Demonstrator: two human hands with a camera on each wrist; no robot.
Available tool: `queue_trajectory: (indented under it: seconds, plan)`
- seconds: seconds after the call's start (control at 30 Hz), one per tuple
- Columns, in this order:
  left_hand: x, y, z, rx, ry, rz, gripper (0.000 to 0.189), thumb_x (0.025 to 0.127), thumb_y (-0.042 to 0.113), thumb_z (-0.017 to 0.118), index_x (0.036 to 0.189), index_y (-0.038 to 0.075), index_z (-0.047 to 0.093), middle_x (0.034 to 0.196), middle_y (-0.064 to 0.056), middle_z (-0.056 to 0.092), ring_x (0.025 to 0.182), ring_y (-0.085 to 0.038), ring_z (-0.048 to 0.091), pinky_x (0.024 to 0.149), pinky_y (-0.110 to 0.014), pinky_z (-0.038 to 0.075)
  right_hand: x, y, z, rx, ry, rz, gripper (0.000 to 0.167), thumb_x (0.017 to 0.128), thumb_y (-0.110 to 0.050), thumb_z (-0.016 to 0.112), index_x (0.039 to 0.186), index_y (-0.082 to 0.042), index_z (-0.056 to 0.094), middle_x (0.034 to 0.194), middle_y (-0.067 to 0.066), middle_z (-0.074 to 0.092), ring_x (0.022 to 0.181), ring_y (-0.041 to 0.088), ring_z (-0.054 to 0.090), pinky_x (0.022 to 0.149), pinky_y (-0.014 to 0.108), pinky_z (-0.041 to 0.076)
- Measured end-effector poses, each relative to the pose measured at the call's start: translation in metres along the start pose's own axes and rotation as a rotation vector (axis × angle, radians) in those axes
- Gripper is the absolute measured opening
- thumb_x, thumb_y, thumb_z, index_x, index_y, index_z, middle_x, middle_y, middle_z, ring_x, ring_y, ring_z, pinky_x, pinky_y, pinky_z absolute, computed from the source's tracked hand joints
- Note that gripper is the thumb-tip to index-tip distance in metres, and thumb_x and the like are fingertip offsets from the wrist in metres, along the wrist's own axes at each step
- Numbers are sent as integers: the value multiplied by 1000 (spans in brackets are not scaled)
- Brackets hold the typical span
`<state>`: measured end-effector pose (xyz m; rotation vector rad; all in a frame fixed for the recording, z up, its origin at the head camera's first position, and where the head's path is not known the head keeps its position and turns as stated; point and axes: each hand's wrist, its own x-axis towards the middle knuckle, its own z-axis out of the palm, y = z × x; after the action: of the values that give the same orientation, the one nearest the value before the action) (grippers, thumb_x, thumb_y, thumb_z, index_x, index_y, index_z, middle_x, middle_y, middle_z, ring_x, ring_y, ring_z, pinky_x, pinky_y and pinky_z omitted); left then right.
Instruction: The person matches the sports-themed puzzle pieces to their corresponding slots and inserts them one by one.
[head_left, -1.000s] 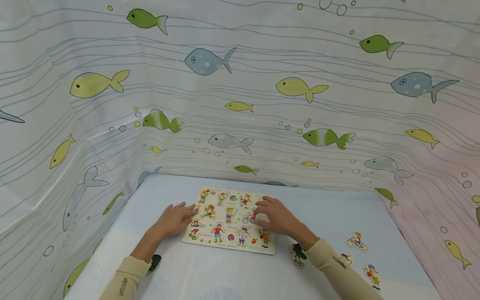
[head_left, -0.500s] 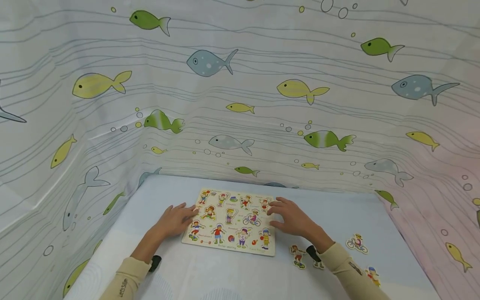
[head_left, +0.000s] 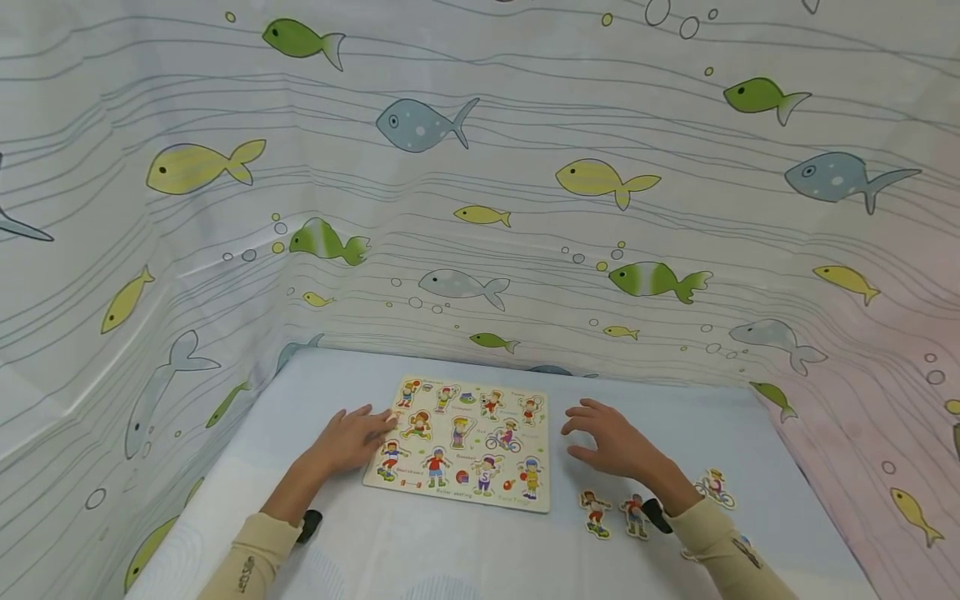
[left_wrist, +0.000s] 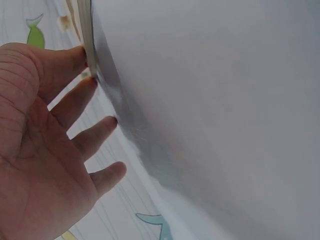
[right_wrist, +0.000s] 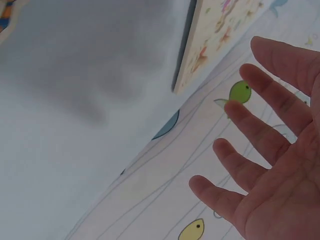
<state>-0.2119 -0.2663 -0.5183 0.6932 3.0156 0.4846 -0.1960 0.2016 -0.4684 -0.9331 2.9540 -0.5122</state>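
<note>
Right hand (head_left: pixel 611 440): fingers spread and slack, nothing in them, hanging just off the board (head_left: pixel 440 427) and aimed at its right edge, a clear gap between
Left hand (head_left: pixel 352 440): and over here, fingertips against the board's left edge, fingers loosely extended, no curl round it
Board: flat on the table (head_left: pixel 480 557), between the two hands, long axis running side to side with a slight slant
Nearest loose piece: the skateboarder (head_left: pixel 596 513), just nearside of the right hand's fingertips, long axis pointing roughly toward the person
Next to it: the roller skater (head_left: pixel 634 515), under the right wrist and partly covered by the black camera (head_left: pixel 657 515)
Farther out: the cyclist (head_left: pixel 716 486), out right past the wrist
Nearer hand: the right for all three, easily; the left lay across the board
</note>
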Motion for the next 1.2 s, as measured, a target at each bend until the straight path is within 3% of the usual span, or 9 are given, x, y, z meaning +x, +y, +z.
queue_trajectory:
  seconds: [0.37,0.87,1.2]
  plan:
    - [0,2,-1,7,-10,1,39,95,15,63,133,9,63,140,-13,55,131,-49,42,101,-75,25,-27,16,-16,-12,41,53,22,85,-22,79,106,-22,72,130,9,62,133,43,43,104,64,35]
    - [1,0,-2,16,-11,-1,39,94,15,63,133,10,63,140,-13,56,131,-49,42,101,-75,25,-48,30,-24,2,20,129,21,85,-21,78,105,-22,72,130,11,62,134,45,40,104,66,32]
    - [2,-1,-3,18,-14,8,38,95,16,63,132,10,64,140,-12,56,131,-48,43,100,-75,26,-67,44,-35,2,102,173,21,83,-16,80,102,-20,72,128,16,63,131,48,41,102,68,33]
